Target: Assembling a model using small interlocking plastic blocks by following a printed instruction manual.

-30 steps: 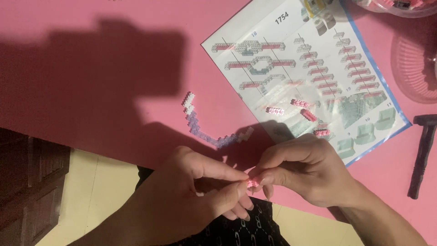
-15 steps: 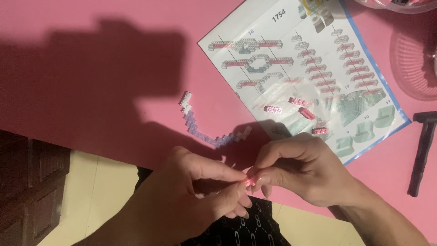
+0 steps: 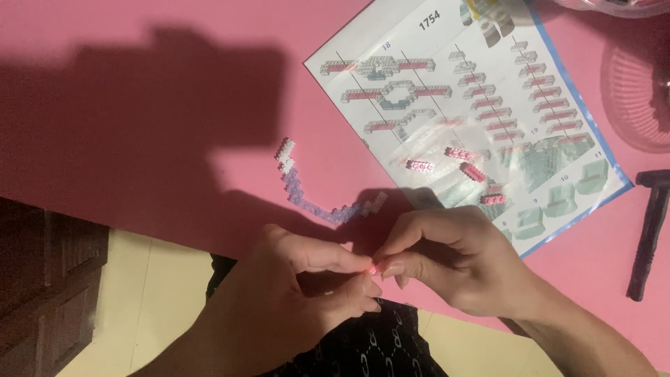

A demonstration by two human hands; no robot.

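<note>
Head view: hands [image 3: 373, 269] unmoved, same pinch

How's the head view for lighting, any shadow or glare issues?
Head view: a hard dark shadow falls across the pink table and reaches the curved brick strip; glare washes out the lower part of the instruction sheet; the piece pinched between the left hand and right hand is too small to make out.

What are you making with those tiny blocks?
A person's left hand and right hand pinch a tiny pink piece between their fingertips at the edge of a pink table. A curved strip of joined purple and white bricks lies just beyond the hands. A few loose pink bricks sit on an open instruction sheet.
</note>
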